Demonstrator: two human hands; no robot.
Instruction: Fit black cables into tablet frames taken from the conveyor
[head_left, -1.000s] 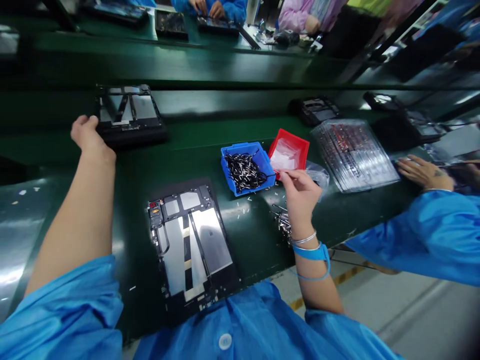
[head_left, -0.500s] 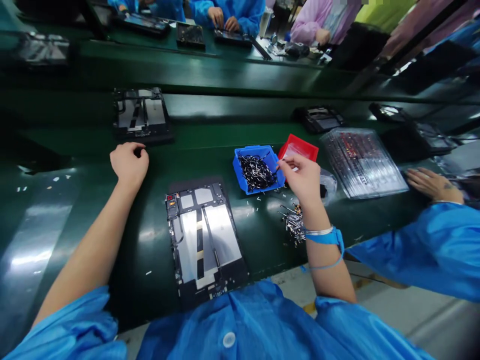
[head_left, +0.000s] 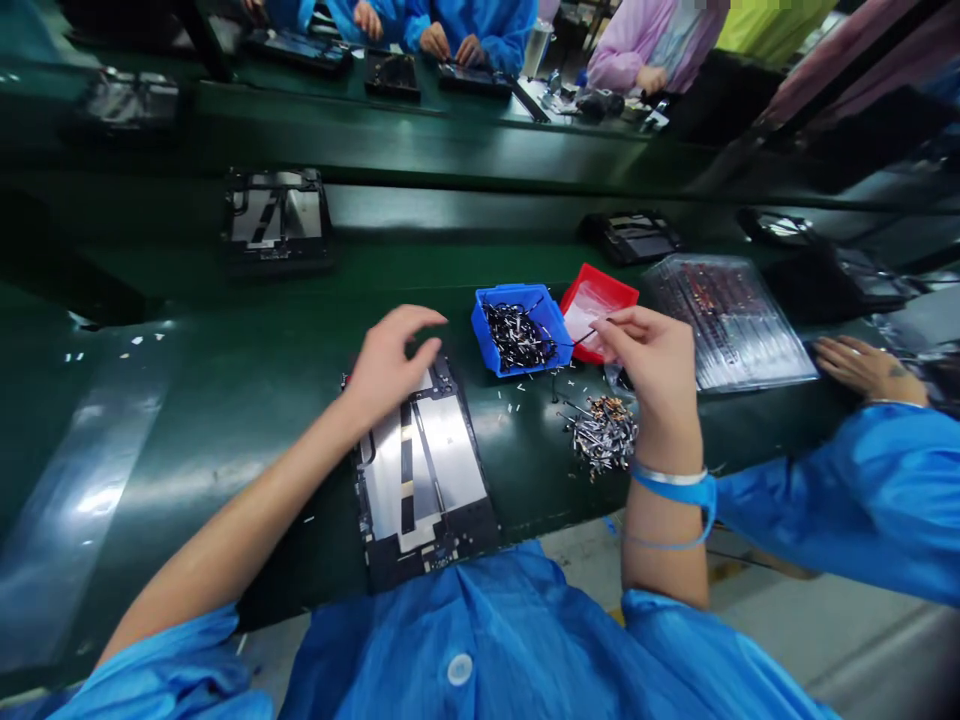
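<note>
In front of me lies an opened tablet (head_left: 452, 450) with silver battery panels and dark ribbon strips. My left hand (head_left: 391, 365) hovers over its far end, thumb and forefinger apart, with nothing visible between them; it hides part of the tablet's upper corner. My right hand (head_left: 654, 355) pinches a thin black cable (head_left: 583, 339) by one end, near the red bin (head_left: 587, 318). The cable points left toward the blue bin (head_left: 487, 345), which holds many similar black pieces (head_left: 517, 335). Below the bins sits a loose heap of small metallic-looking parts (head_left: 602, 437).
A stack of clear plastic trays (head_left: 739, 330) stands right of the red bin. Other opened tablets (head_left: 277, 220) rest along the raised back strip. A co-worker's hand (head_left: 855, 368) lies on the bench at right. More people work across the bench.
My left hand has moved right, from the bare bench to above the tablet. My right hand has drawn right from the blue bin's edge, and the black cable now shows in its fingers.
</note>
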